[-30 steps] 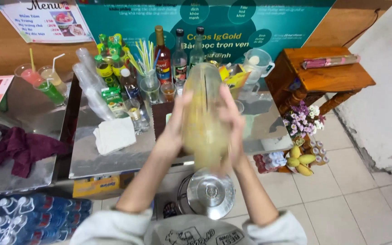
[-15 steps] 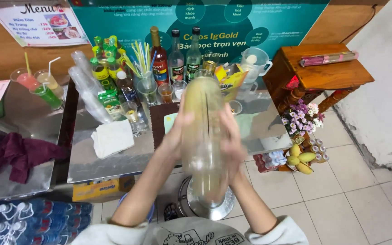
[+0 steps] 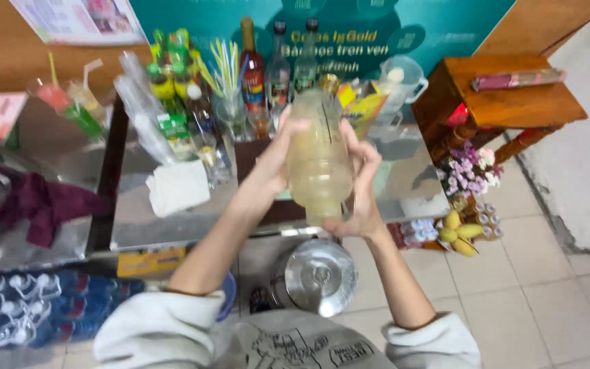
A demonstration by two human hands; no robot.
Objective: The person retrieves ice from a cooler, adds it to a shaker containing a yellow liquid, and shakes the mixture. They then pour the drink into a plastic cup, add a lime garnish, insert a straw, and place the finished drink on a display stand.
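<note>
Both hands wrapped around a clear plastic shaker [image 3: 319, 154] of pale yellowish liquid, held upright in mid-air: left hand [image 3: 283, 154] clasping its left side with fingers curled closed on the wall, right hand [image 3: 358, 188] closed on the right side and cupping under the base. Shaker topped with a gold cap, raised above the front edge of the steel table [image 3: 172, 222]. Directly below the shaker, on the floor, a round steel pot lid [image 3: 319, 275]. Left of the shaker, on the table, a folded white cloth [image 3: 177, 188]; beyond that, a stack of clear plastic cups [image 3: 141, 102] leaning over. Behind the shaker, a row of syrup bottles [image 3: 278, 65] and a glass of coloured straws [image 3: 227, 72]. Far left of the shaker, a dark red rag [image 3: 39, 205]. Right of the shaker, a wooden stool [image 3: 507, 96], with purple flowers [image 3: 469, 171] and bananas [image 3: 460, 232] beneath.
</note>
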